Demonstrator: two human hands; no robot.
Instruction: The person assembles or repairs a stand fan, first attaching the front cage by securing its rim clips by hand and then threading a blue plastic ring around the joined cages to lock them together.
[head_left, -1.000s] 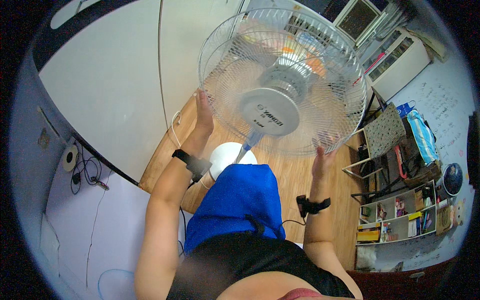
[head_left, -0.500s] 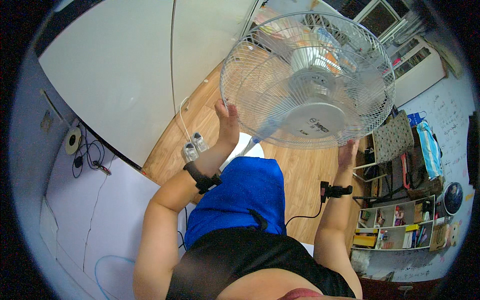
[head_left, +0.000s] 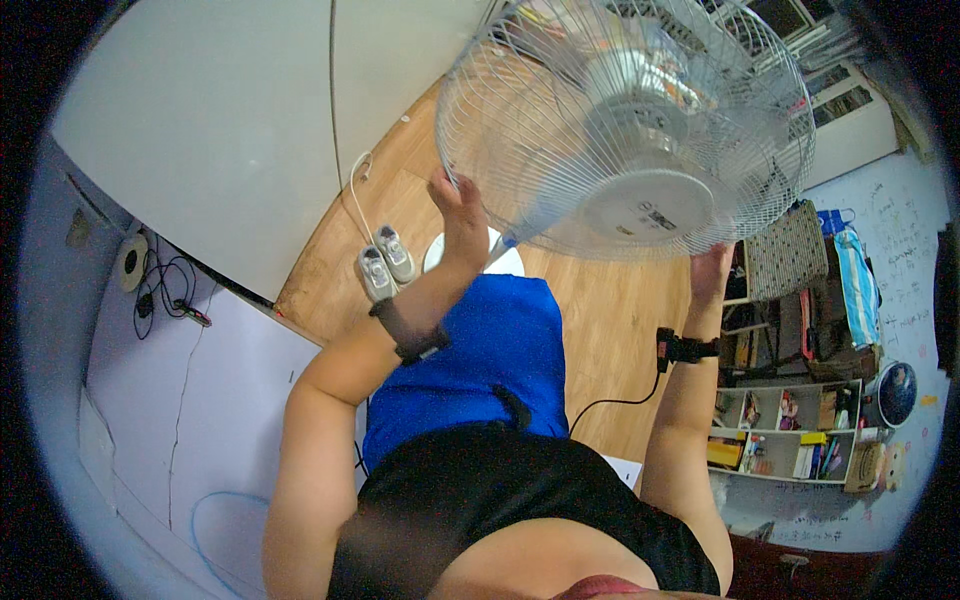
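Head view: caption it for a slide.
Left hand and right hand at the edge of a wire-caged fan, above a wooden floor.

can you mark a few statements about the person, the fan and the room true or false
1. The left hand is at the rim of the wire fan cage. True.
2. The right hand is down by the person's waist. False: it is at the lower right edge of the cage, as the picture shows it.
3. A black strap is on the left wrist. True.
4. The floor is plain grey concrete. False: it has a brown wood-plank look.
5. The blue-and-white striped item is to the person's right. True.
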